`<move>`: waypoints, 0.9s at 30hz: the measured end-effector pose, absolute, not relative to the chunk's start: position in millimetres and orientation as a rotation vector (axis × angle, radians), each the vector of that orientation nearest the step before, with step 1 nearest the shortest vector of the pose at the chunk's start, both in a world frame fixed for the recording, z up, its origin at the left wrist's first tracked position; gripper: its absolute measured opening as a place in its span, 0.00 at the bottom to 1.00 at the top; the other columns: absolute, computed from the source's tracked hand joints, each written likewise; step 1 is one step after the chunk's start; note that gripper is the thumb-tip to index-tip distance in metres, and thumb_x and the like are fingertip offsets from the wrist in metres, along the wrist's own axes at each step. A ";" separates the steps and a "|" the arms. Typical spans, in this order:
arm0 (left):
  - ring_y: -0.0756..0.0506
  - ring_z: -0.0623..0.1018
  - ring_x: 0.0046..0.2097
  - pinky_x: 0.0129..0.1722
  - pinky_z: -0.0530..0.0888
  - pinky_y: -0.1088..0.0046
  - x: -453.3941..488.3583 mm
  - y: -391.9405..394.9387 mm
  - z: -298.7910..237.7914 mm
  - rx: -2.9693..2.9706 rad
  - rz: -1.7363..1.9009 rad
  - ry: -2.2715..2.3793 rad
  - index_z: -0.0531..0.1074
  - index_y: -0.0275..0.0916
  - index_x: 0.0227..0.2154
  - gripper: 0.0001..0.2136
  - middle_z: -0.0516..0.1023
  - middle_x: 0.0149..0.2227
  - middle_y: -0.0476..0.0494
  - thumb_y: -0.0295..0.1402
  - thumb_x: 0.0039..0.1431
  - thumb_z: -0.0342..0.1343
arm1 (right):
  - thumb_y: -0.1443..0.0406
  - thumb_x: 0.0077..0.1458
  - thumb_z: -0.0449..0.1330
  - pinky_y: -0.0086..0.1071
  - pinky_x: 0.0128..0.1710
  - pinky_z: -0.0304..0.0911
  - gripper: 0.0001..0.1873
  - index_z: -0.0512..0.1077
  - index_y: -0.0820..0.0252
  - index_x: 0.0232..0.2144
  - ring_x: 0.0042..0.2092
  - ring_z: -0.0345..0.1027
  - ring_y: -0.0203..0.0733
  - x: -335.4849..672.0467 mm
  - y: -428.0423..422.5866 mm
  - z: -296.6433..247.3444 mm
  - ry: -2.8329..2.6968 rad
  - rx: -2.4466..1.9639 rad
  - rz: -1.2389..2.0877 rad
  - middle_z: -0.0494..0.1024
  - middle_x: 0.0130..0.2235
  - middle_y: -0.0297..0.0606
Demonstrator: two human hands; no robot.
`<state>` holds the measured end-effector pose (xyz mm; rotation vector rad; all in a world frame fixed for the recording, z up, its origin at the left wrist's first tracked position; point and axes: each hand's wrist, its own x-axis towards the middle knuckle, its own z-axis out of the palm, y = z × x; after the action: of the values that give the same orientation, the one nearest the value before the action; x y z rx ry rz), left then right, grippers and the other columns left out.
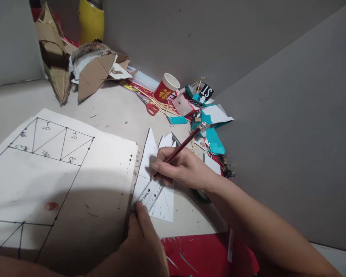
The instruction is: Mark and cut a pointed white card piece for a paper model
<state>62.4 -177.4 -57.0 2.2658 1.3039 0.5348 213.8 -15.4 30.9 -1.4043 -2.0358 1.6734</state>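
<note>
My right hand (183,166) is closed around a dark pencil with red stripes (186,144), its tip down at the edge of a clear ruler (152,195). The ruler lies slantwise on a pointed piece of white paper (165,206) marked with thin lines. At the ruler's near end, the fingers of my left hand (145,232) press it down onto the paper. More white points of paper stick up behind my right hand, which partly hides them. To the left, a large white sheet (103,161) bears black-drawn triangles, dots and handwritten numbers.
Red-handled scissors (152,109), a red paper cup (165,87), thin wooden sticks and teal paper scraps (215,141) lie at the back. Cut cardboard (95,75) and a yellow container (91,21) stand back left. Grey panels (300,127) rise behind. A red surface (197,252) shows in front.
</note>
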 end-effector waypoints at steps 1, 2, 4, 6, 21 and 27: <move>0.34 0.83 0.41 0.35 0.81 0.61 62.1 -177.2 -55.6 2.276 0.506 1.318 0.77 0.43 0.52 0.24 0.82 0.47 0.34 0.21 0.54 0.50 | 0.50 0.55 0.64 0.24 0.17 0.58 0.22 0.66 0.60 0.23 0.20 0.62 0.29 214.4 -16.8 32.3 -2.022 -1.399 1.667 0.72 0.22 0.32; 0.34 0.83 0.41 0.36 0.81 0.61 62.0 -177.3 -54.2 2.273 0.480 1.319 0.77 0.43 0.51 0.24 0.82 0.47 0.33 0.21 0.54 0.50 | 0.51 0.55 0.64 0.24 0.18 0.58 0.22 0.66 0.61 0.23 0.20 0.63 0.29 215.6 -18.6 33.7 -2.000 -1.387 1.656 0.72 0.22 0.32; 0.34 0.82 0.42 0.38 0.80 0.60 61.0 -177.3 -50.8 2.322 0.462 1.294 0.78 0.42 0.49 0.22 0.82 0.47 0.33 0.21 0.54 0.50 | 0.52 0.56 0.65 0.25 0.18 0.60 0.20 0.68 0.61 0.24 0.20 0.64 0.30 220.4 -23.4 36.2 -1.921 -1.341 1.604 0.74 0.22 0.33; 0.33 0.81 0.45 0.40 0.79 0.58 58.4 -175.1 -46.4 2.403 0.449 1.239 0.79 0.42 0.48 0.21 0.82 0.46 0.33 0.20 0.54 0.51 | 0.52 0.59 0.63 0.26 0.19 0.63 0.18 0.72 0.62 0.29 0.20 0.66 0.31 228.2 -29.1 36.4 -1.803 -1.275 1.526 0.76 0.23 0.34; 0.33 0.78 0.43 0.41 0.76 0.53 41.5 -97.3 32.9 2.442 -0.095 1.262 0.71 0.32 0.42 0.14 0.76 0.43 0.30 0.37 0.60 0.53 | 0.52 0.58 0.61 0.36 0.38 0.70 0.16 0.74 0.59 0.40 0.37 0.76 0.44 262.1 -54.3 19.6 -1.550 -1.384 0.869 0.82 0.36 0.42; 0.35 0.80 0.40 0.37 0.77 0.60 36.7 -101.6 42.2 2.460 -0.188 1.344 0.71 0.33 0.45 0.19 0.80 0.42 0.32 0.42 0.56 0.54 | 0.54 0.60 0.57 0.45 0.43 0.72 0.16 0.76 0.58 0.39 0.44 0.77 0.56 268.6 -53.5 18.1 -1.898 -1.300 0.556 0.82 0.41 0.48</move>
<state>36.7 -101.6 42.2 2.4600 1.3441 -0.1877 268.6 -53.5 18.1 -1.2998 -1.8981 0.5565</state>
